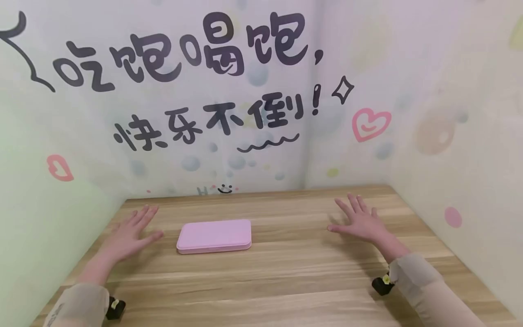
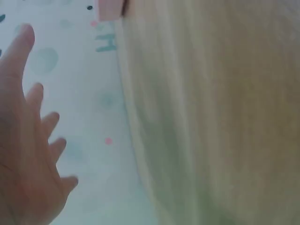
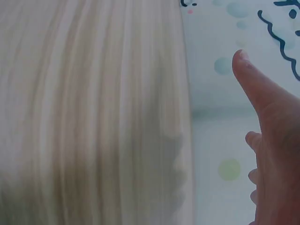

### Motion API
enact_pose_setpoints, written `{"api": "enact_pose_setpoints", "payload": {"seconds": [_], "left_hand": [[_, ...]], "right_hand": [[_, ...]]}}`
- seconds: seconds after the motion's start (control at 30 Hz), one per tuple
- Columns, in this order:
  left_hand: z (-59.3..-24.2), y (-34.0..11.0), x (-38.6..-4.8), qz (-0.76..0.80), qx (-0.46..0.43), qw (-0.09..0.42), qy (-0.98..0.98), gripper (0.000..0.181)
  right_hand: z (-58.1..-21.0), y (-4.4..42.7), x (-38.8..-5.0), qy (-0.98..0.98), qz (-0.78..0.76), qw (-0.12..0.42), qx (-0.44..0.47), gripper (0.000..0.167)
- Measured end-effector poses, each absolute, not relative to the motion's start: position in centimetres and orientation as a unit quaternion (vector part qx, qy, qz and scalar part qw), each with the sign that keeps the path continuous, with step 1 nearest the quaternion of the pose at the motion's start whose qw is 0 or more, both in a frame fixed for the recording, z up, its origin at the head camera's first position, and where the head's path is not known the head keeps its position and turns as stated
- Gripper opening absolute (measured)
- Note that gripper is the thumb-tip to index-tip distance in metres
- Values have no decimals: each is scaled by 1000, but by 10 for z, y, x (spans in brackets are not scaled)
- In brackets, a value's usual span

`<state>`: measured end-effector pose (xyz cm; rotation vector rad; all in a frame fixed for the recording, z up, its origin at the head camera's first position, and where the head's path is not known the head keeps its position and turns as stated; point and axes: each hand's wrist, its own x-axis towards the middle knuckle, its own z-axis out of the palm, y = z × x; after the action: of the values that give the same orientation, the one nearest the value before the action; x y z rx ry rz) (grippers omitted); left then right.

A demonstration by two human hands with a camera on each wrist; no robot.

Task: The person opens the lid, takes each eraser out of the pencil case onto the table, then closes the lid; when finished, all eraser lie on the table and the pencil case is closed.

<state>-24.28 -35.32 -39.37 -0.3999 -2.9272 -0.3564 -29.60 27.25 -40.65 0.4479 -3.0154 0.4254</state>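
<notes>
– 0 things held by the left hand (image 1: 128, 236) or the right hand (image 1: 361, 223)?

– 0, as far as shown. Both spread, fingers apart, thumbs pointing inward, backs facing the head view.

– Pressing on the table (image 1: 265, 281), perhaps?

– Probably not. Apparently raised over the wood, to judge by the shadow (image 3: 159, 145) falling well apart from the right hand in the right wrist view. Less sure about the left.

– And the case (image 1: 214, 235)?

– Flat on the table, pink, lid down, seam along the near side. Lying between the 2 hands, near the left and well apart from the right. Only a pink corner at the top edge of the left wrist view; out of sight in the right wrist view.

– Touched at all?

– By neither. Bare wood between left thumb and case.

– Contents?

– Cannot tell, with the lid down.

– Anything else around?

– Printed wall (image 1: 286, 170) behind, 2 pale sleeves (image 1: 425, 284), a small black block (image 1: 116, 309) under each.

– So, how far along?

– Done: 0 steps visible. No grip made, no lid raised. Left, as a judgement: any handling of the case whatsoever, beginning with first contact. Best read as a pause with both hands free, not as work midway.
</notes>
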Motion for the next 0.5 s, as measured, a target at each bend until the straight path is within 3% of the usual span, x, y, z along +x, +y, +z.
{"api": "enact_pose_setpoints", "payload": {"seconds": [0.23, 0.5], "left_hand": [[-386, -331, -247, -192, -238, 98, -947, 87], [-385, -305, -255, -253, -253, 78, -930, 88]], "right_hand": [[-398, 237, -290, -953, 173, 38, 247, 96], [-397, 160, -293, -902, 212, 18, 377, 99]]}}
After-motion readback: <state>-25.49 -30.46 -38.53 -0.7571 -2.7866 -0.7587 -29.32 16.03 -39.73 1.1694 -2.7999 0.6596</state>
